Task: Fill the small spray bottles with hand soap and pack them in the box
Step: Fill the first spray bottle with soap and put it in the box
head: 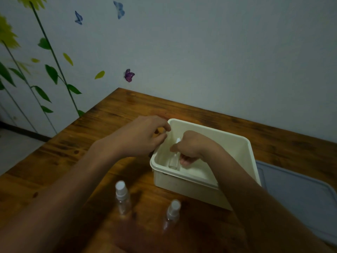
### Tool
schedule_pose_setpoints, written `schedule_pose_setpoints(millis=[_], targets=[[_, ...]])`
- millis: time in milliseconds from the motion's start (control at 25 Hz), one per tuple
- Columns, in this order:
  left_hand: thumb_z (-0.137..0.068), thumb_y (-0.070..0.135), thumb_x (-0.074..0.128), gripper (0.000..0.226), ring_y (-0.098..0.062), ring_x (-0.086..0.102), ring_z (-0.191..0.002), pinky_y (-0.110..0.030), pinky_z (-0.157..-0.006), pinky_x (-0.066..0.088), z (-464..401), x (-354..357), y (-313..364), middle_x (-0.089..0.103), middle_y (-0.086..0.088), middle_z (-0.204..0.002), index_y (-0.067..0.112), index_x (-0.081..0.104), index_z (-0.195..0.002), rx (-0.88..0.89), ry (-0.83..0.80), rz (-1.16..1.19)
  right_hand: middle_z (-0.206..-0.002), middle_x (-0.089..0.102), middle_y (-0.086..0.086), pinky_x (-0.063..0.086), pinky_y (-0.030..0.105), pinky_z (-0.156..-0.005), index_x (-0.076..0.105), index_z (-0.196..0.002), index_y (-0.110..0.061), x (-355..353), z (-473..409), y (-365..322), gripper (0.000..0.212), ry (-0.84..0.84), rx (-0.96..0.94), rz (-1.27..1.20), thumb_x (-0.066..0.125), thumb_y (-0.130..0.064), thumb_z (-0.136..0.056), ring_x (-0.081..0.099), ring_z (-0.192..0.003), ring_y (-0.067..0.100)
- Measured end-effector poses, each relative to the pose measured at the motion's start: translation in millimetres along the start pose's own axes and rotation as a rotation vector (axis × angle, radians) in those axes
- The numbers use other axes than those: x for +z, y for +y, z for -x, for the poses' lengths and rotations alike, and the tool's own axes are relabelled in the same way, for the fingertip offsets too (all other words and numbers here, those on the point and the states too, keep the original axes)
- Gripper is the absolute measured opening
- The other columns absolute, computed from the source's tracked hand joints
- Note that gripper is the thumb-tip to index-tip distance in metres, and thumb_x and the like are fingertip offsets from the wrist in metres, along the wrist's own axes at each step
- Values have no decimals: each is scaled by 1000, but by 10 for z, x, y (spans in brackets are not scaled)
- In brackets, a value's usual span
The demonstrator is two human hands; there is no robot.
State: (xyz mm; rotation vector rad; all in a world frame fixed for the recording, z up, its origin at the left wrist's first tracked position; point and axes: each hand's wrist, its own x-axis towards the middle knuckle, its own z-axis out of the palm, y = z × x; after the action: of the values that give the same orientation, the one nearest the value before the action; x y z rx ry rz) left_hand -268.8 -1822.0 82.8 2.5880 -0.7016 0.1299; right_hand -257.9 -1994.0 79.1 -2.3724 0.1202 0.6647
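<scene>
A cream plastic box [242,148] stands on the wooden table. My right hand [191,148] reaches down inside it, shut on a small clear spray bottle [174,159] with a white top, held upright near the box's left wall. My left hand [144,134] hovers at the box's far left corner, fingers curled close to the rim; whether it touches the rim is unclear. Two more clear spray bottles with white caps stand on the table in front of the box, one at the left [122,198] and one nearer me [171,214].
A grey-blue lid or mat [299,194] lies flat to the right of the box. The wooden table [73,152] meets a wall at the back; its left edge drops off to the floor. Flower and butterfly stickers decorate the wall.
</scene>
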Motion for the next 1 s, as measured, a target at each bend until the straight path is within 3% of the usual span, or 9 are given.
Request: schedule_pose_setpoints(millis=[120,240,360,440,520,600,800,1000], targets=[[-94,35,52,25,0,58,-94,-32,-77,56,6,7,-16,60,16,-115,31,61,-117,9,16,14,-75,61,15,54,34,-72,56,-76,-4,53,-78,-2,23,-26,32,129,54,-21,-91,58,-63,25],[-94,37,52,25,1,58,-94,-31,-78,55,13,12,-29,60,17,-115,32,60,-117,15,8,21,-77,59,15,54,40,-85,57,-75,-6,128,-142,14,26,-107,66,193,49,-24,-92,56,-70,25],[-94,37,51,25,2,58,-93,-31,-77,55,13,18,-25,60,17,-115,32,60,-117,8,20,24,-74,62,15,54,42,-87,62,-80,-2,173,-189,25,30,-102,52,176,51,-28,-92,59,-68,26],[-94,35,52,25,1,58,-93,-30,-77,55,17,16,-9,60,16,-115,30,61,-117,5,23,31,-72,63,15,58,38,-78,64,-87,2,180,-193,20,35,-97,51,149,50,-30,-94,61,-61,25],[-95,34,52,26,0,59,-94,-29,-77,54,23,7,7,61,15,-116,29,61,-118,3,21,27,-68,63,15,57,28,-57,62,-88,5,183,-169,13,41,-119,89,76,45,-32,-97,60,-47,20],[-95,35,52,26,-1,59,-95,-27,-76,54,22,-1,11,61,15,-117,29,61,-118,-2,19,19,-70,65,15,55,25,-50,60,-88,6,180,-147,7,42,-126,99,41,42,-31,-99,59,-45,18],[-94,36,53,27,-4,59,-96,-33,-79,55,17,-12,32,61,14,-117,31,60,-119,-30,10,-17,-76,66,17,57,35,-73,60,-90,4,182,-109,3,36,-82,62,54,40,-24,-99,59,-51,21],[-94,40,50,28,-6,58,-99,-30,-78,53,103,-76,110,64,11,-115,29,61,-118,-40,122,-74,-84,65,19,58,37,-69,59,-101,4,128,15,-11,34,-4,34,172,40,-24,-98,62,-58,25]])
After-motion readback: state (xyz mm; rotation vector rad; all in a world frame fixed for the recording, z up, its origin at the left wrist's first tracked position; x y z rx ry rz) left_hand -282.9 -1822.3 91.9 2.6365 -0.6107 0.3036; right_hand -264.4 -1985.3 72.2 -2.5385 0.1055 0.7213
